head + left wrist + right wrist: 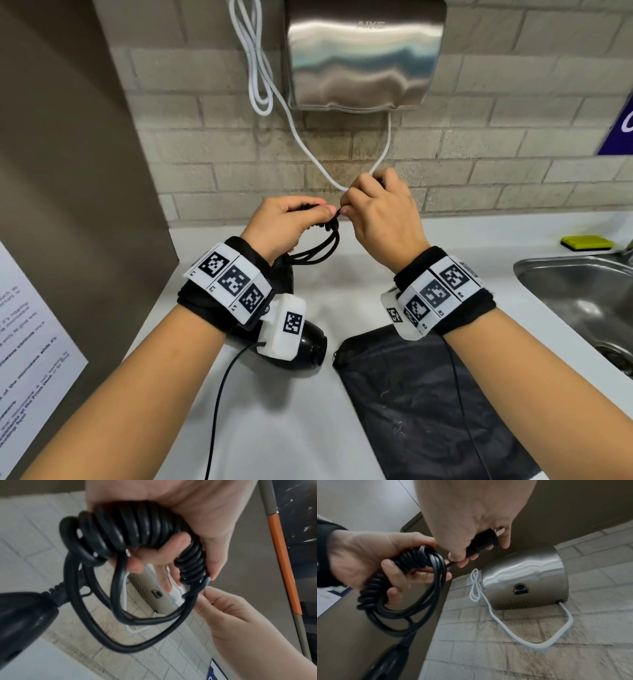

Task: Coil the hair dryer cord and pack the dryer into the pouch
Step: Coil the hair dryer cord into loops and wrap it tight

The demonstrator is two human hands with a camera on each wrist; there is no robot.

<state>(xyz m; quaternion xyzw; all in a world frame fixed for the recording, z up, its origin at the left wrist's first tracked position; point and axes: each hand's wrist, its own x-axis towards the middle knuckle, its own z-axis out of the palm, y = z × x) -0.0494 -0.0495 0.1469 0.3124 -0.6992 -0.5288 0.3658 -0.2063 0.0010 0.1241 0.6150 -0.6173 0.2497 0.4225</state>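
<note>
Hair dryer lies on the white desk under the left wrist in the head view, its black barrel pointing toward the black pouch, which lies flat just beside it on the right. Above them, the left hand grips the bundled black cord, and the right hand meets it at the fingertips, pinching the cord's free end; both hands are raised off the desk, in front of a brick wall with a steel hand dryer and its white cable. A sink and a yellow sponge sit at the right. From the left wrist, the spiral part of the cord is wrapped in the left hand's curled fingers, several straight loops hang below it, and the right hand nips one strand beside the coil (the dryer's handle shows blurred at lower left). From the right wrist, the right hand is closed round the plug, its metal prongs poking out past the fingers, while the left hand clasps the coil with the loops dangling down to the dryer.
</note>
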